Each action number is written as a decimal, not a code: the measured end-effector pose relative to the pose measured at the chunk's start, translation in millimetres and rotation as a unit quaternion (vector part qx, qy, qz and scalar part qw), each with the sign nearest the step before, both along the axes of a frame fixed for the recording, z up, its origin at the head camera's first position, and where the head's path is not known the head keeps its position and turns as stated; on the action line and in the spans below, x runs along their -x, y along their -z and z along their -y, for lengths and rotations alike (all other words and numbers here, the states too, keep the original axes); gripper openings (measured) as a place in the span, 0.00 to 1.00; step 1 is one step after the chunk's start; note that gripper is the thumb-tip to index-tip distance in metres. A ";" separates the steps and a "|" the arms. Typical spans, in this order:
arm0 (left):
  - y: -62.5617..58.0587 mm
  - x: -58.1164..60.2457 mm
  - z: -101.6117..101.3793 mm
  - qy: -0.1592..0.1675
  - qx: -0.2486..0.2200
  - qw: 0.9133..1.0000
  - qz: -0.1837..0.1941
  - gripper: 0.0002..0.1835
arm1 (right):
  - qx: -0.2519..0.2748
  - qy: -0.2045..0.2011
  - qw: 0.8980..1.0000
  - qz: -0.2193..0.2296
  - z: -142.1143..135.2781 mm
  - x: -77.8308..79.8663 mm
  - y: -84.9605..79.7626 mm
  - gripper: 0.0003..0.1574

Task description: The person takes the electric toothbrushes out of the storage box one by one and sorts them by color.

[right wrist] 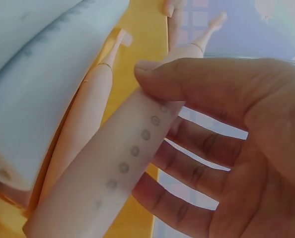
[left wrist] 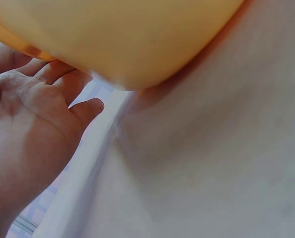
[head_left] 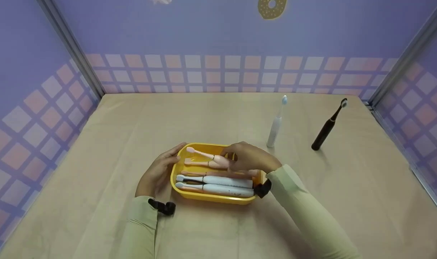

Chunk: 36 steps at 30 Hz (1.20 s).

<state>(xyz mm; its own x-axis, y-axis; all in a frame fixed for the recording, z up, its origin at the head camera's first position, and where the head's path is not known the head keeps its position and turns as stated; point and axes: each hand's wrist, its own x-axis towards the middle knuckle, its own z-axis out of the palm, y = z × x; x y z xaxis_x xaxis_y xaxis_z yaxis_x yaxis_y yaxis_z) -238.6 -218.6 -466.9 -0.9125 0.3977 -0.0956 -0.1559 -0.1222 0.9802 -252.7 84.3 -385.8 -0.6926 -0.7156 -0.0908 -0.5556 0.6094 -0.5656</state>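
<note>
Yellow tray [head_left: 214,198] is on the table [head_left: 132,126], left hand [head_left: 158,172] gripping its left end, thumb over the rim; right hand [head_left: 250,157] pinches a pink toothbrush [right wrist: 105,161] at the tray's far side — can't tell if it's clear of the bottom. On the near side lie two other pink toothbrushes [head_left: 198,163], then two white toothbrushes [head_left: 227,181]. Behind right: a standing white toothbrush [head_left: 274,132] and a black toothbrush [head_left: 323,133] — well apart.

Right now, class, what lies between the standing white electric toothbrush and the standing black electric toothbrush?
In the head view, only bare beige tabletop lies between the white toothbrush and the black toothbrush.
</note>
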 end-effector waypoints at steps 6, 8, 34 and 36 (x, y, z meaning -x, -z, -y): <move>-0.1 -0.2 -0.7 0.000 -0.002 1.000 0.004 0.32 | 0.029 0.005 0.999 -0.032 -5.1 -0.9 -2.0 0.25; -0.3 -0.4 -1.3 -0.004 0.004 1.000 0.002 0.32 | 0.041 0.009 0.998 -0.041 -6.9 -0.7 -2.8 0.24; 0.2 -1.5 -1.8 -0.021 -0.015 0.999 0.029 0.31 | 0.278 0.124 0.948 -0.096 -43.4 -9.3 -13.8 0.26; 0.1 -1.7 -1.6 -0.018 -0.019 0.999 0.027 0.31 | 0.286 0.138 0.942 -0.109 -46.5 -10.3 -13.7 0.26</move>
<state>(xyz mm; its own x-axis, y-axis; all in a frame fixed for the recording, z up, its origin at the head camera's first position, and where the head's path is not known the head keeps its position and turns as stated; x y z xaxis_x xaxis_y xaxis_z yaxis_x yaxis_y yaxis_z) -236.9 -217.0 -467.1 -0.9205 0.3683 -0.1303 -0.2026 -0.1649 0.9653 -242.3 130.8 -372.1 -0.8173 -0.3942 0.4202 -0.5609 0.3779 -0.7366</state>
